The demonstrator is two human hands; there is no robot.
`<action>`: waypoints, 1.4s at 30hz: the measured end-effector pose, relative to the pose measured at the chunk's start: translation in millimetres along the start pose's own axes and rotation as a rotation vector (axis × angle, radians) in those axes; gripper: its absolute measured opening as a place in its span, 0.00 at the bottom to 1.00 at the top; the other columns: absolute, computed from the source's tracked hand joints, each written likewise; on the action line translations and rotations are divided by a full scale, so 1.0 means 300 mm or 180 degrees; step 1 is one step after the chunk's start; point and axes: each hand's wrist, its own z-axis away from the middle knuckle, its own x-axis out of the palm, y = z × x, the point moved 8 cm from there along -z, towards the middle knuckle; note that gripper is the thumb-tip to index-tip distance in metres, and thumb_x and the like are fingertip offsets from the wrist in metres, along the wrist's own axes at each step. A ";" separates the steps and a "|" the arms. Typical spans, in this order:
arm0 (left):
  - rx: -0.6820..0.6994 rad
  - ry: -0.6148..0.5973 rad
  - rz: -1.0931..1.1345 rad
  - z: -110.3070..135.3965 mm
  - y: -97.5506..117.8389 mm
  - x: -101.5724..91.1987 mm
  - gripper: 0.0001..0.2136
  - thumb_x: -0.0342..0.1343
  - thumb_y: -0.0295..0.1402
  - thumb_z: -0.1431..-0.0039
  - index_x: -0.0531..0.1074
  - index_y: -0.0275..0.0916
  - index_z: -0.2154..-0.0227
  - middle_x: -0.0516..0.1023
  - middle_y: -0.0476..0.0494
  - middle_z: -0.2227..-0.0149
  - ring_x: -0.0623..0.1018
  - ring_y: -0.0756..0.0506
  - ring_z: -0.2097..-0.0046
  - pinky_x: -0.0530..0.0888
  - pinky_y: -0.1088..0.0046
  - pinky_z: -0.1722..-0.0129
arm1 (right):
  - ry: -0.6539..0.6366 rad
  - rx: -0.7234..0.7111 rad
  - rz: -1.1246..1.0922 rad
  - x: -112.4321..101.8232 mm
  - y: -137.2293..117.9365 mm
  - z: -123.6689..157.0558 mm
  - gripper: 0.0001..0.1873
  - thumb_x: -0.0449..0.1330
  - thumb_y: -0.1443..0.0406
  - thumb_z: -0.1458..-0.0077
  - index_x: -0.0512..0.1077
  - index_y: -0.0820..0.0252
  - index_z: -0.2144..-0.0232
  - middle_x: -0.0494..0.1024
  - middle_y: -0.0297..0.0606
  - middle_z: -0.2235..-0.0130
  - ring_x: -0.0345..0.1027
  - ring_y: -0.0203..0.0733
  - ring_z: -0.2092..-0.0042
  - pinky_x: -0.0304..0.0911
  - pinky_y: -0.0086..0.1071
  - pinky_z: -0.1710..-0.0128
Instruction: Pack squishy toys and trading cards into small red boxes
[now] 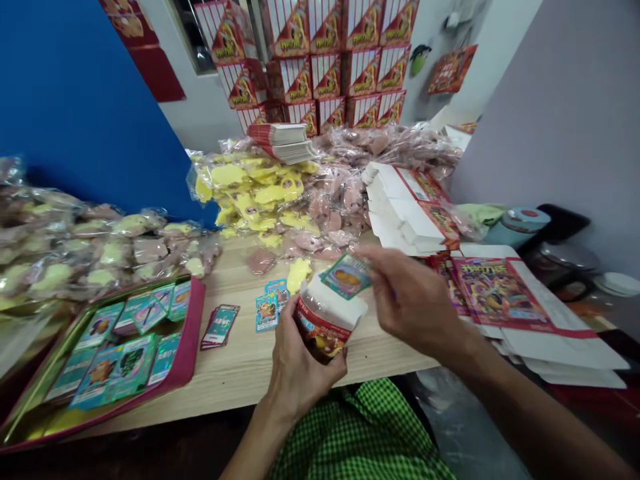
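Carton (325, 323) — small, white-flapped, printed red — is sitting clamped in my left hand (305, 363), its mouth tilted up over the wooden table (240, 377). My right hand (413, 300) is pinching a foil trading card (346, 277) by its corner, just above that open mouth. Loose cards (220, 325) are lying just beside me — more are filling a pink-rimmed tray (193, 320) on the left, flat printed box blanks (500, 293) are lying stacked on the right, and clear bags of yellow shapes (255, 193) are sitting heaped beyond.
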 end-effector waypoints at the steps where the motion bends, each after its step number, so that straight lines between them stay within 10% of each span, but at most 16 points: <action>1: 0.0064 0.0056 -0.0043 0.006 0.003 -0.002 0.48 0.68 0.37 0.55 0.50 0.39 0.33 0.68 0.29 0.40 0.75 0.30 0.41 0.77 0.46 0.44 | 0.0105 0.0018 0.0088 -0.018 -0.003 -0.009 0.18 0.50 0.77 0.36 0.66 0.61 0.47 0.80 0.44 0.52 0.75 0.45 0.52 0.72 0.37 0.50; 8: 0.0405 0.0752 -0.0200 0.022 0.018 -0.028 0.50 0.68 0.40 0.53 0.48 0.34 0.31 0.66 0.25 0.40 0.73 0.28 0.39 0.77 0.44 0.44 | -0.0443 -0.0740 0.0255 0.064 -0.097 0.011 0.15 0.47 0.79 0.41 0.67 0.64 0.57 0.76 0.43 0.67 0.69 0.48 0.64 0.68 0.38 0.62; 13: 0.0565 0.0720 -0.0317 0.037 0.015 -0.021 0.54 0.71 0.39 0.54 0.45 0.36 0.30 0.65 0.25 0.38 0.73 0.28 0.38 0.77 0.47 0.44 | -0.0169 -0.0451 0.0296 0.035 -0.078 -0.001 0.16 0.48 0.81 0.43 0.68 0.65 0.58 0.75 0.42 0.66 0.65 0.46 0.64 0.63 0.37 0.62; 19: 0.0567 0.1027 -0.0055 0.043 0.026 -0.029 0.54 0.70 0.40 0.54 0.44 0.35 0.29 0.64 0.24 0.38 0.71 0.27 0.37 0.75 0.45 0.42 | -0.1166 -0.0660 0.0221 0.122 -0.130 0.023 0.10 0.50 0.75 0.39 0.70 0.62 0.67 0.72 0.43 0.66 0.64 0.50 0.63 0.61 0.43 0.63; 26: 0.0407 0.1300 0.0027 0.043 0.015 -0.019 0.56 0.72 0.41 0.52 0.39 0.37 0.29 0.60 0.25 0.36 0.69 0.31 0.36 0.73 0.50 0.41 | -0.0253 0.0242 -0.0448 0.098 -0.070 0.141 0.16 0.51 0.73 0.34 0.65 0.66 0.45 0.71 0.52 0.48 0.65 0.53 0.43 0.64 0.47 0.45; 34: 0.0553 0.1118 0.0562 0.038 0.020 -0.082 0.08 0.54 0.31 0.31 0.74 0.43 0.53 0.75 0.42 0.52 0.75 0.43 0.44 0.74 0.62 0.44 | -0.0052 0.0166 -0.0996 0.189 -0.032 0.193 0.12 0.49 0.75 0.33 0.68 0.59 0.54 0.74 0.45 0.57 0.72 0.48 0.49 0.73 0.38 0.55; 38: -0.0207 0.0744 0.1879 0.009 -0.021 -0.094 0.13 0.56 0.34 0.31 0.71 0.47 0.45 0.79 0.48 0.59 0.80 0.48 0.59 0.78 0.72 0.57 | 0.0078 0.0321 -0.1169 0.148 0.000 0.194 0.14 0.54 0.73 0.34 0.67 0.57 0.48 0.75 0.42 0.55 0.73 0.44 0.56 0.74 0.34 0.59; 42: 0.0094 0.0557 0.1958 0.003 -0.005 -0.079 0.08 0.55 0.33 0.31 0.78 0.45 0.54 0.79 0.45 0.55 0.78 0.46 0.51 0.75 0.69 0.49 | 0.0106 0.0403 -0.1166 0.130 0.008 0.216 0.21 0.56 0.73 0.35 0.64 0.55 0.42 0.74 0.40 0.54 0.72 0.41 0.62 0.74 0.33 0.63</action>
